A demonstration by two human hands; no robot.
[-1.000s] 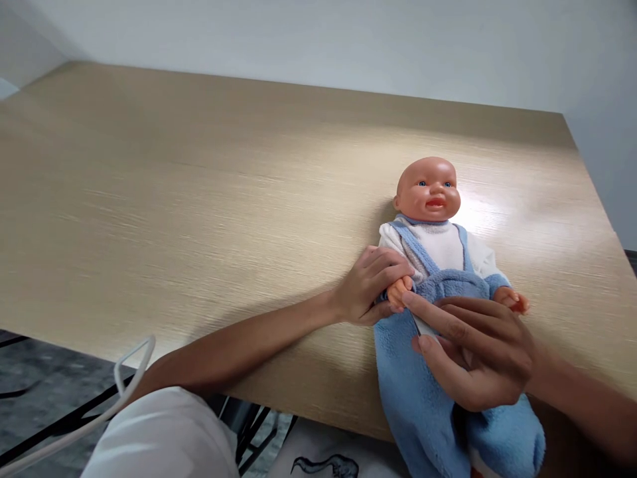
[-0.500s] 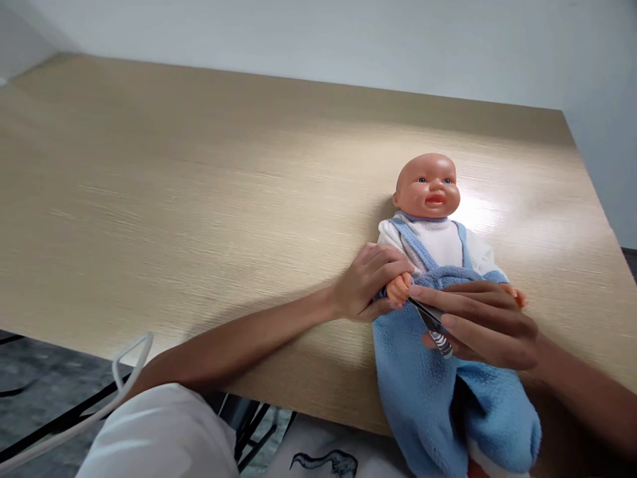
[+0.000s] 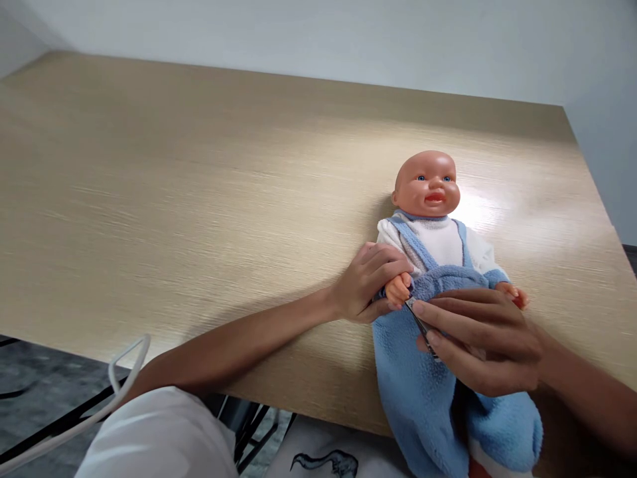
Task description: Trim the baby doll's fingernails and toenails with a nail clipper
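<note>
A baby doll (image 3: 435, 242) in blue fleece overalls and a white top lies on its back, head towards the far side, legs at the table's near edge. My left hand (image 3: 373, 282) is wrapped around the doll's arm at the wrist, leaving its small fist (image 3: 398, 289) showing. In my right hand (image 3: 482, 338) is a metal nail clipper (image 3: 422, 325), pinched between thumb and fingers. The clipper's tip meets the fingers of that fist; whether it touches cannot be made out. Part of the clipper is hidden behind my fingers.
The wooden table (image 3: 199, 199) runs far to the left, with a pale wall (image 3: 323, 40) behind it. A white cable (image 3: 117, 392) loops up at the near left edge. The doll's other hand (image 3: 512, 293) rests beyond my right hand.
My right hand has shifted slightly down, and its fingers have closed further over the clipper, hiding more of its handle. The left hand keeps its hold on the doll's arm.
</note>
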